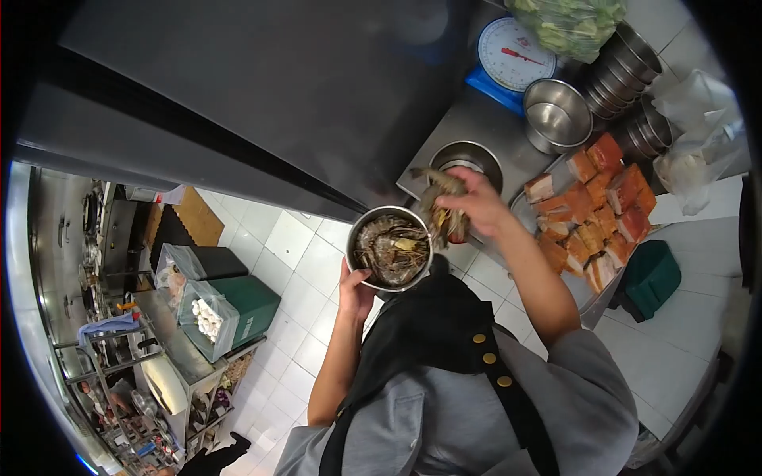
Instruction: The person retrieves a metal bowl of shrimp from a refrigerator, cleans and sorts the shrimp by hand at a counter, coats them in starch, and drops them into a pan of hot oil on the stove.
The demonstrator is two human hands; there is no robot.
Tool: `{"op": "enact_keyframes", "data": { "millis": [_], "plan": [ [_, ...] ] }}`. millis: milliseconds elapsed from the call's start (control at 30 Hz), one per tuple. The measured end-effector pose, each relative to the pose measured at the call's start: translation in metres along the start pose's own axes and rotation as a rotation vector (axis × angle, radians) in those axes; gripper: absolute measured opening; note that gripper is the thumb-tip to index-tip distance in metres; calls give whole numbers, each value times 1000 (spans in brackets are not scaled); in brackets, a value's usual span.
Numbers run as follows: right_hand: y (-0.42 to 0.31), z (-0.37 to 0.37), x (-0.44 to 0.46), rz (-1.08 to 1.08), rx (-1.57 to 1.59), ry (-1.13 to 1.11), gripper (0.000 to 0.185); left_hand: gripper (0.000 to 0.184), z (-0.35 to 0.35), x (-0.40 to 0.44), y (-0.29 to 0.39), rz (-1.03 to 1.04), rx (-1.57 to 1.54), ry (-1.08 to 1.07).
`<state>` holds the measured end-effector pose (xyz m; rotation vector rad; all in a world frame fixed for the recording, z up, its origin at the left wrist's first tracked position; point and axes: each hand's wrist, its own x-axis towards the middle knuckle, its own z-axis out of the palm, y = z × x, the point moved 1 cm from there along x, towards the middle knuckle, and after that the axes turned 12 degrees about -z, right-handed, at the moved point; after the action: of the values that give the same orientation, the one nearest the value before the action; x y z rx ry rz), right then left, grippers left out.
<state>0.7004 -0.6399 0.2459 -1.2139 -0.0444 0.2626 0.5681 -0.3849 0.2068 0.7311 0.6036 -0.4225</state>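
Observation:
My left hand (356,289) grips the rim and side of a round steel bowl (362,275), its thumb over the edge. Inside the bowl lies a heap of raw shrimp (389,254). My right hand (480,205) is closed around a small bunch of shrimp (444,194), some hanging down from the fingers. That hand is to the right of the held bowl, partly over a second steel bowl (494,163) on the metal counter. Whatever is in the second bowl is mostly hidden by my hand.
On the counter are a blue dial scale (516,55), an empty steel bowl (558,115), stacked steel containers (627,67) and a tray of cut meat pieces (591,210). A dark steel cabinet (262,87) stands ahead. Green boxes (258,305) sit at left.

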Motion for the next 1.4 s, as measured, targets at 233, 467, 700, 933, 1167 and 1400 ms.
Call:
{"op": "enact_keyframes", "data": {
  "millis": [233, 467, 700, 933, 1167, 1400],
  "plan": [
    [-50, -57, 24, -143, -532, 247, 38, 60, -34, -28, 4, 67, -50, 116],
    [-42, -21, 21, -230, -1172, 246, 39, 66, -93, -59, 42, 139, -67, 135],
    [-14, 170, -31, 33, -663, -618, 22, 61, -198, -86, 120, 324, -199, 173],
    [73, 413, 7, -710, -854, -810, 60, 65, -271, -130, 233, 448, -196, 92],
    [124, 503, 85, -731, -816, -801, 59, 72, -310, -113, 348, 389, -151, 118],
    [129, 594, 237, -887, -734, -714, 56, 70, -332, -43, 510, 320, 44, 185]
  ]
}}
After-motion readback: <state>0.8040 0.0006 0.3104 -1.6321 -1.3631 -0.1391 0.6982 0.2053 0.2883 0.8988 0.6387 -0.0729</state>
